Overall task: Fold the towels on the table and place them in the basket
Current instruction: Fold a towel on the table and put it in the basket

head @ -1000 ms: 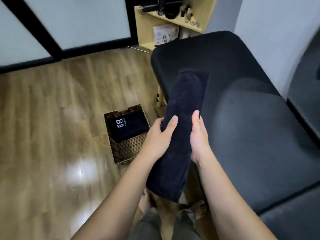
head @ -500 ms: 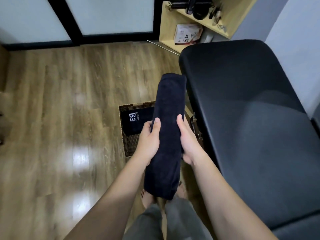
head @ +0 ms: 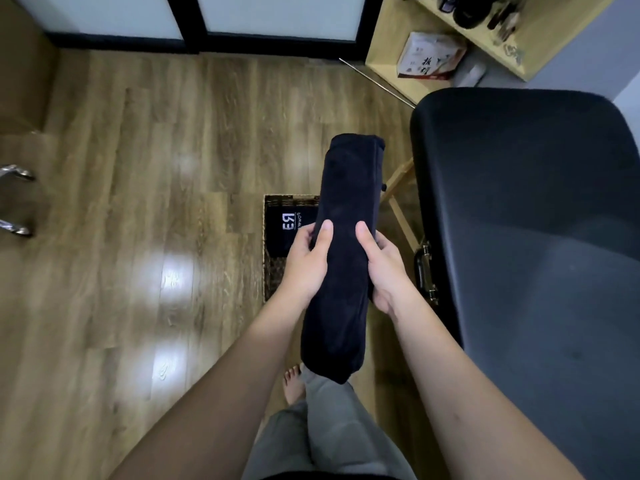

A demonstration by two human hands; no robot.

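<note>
A folded dark navy towel (head: 343,209), long and narrow, is held in the air lengthwise in front of me. My left hand (head: 306,265) grips its left edge and my right hand (head: 382,268) grips its right edge, both near the middle. Below it on the floor stands a woven basket (head: 273,271), mostly hidden by the towel and my left hand. Inside the basket lies another dark towel (head: 282,233) with white lettering.
A black padded table (head: 526,220) fills the right side, with wooden legs and a metal latch at its edge. A wooden shelf (head: 388,60) holding a box stands at the back. Wooden floor spreads to the left. My bare foot (head: 294,382) is beneath the towel.
The towel has moved left off the padded table and now hangs over the basket, with both hands still gripping it. The view has swung left towards the floor.
</note>
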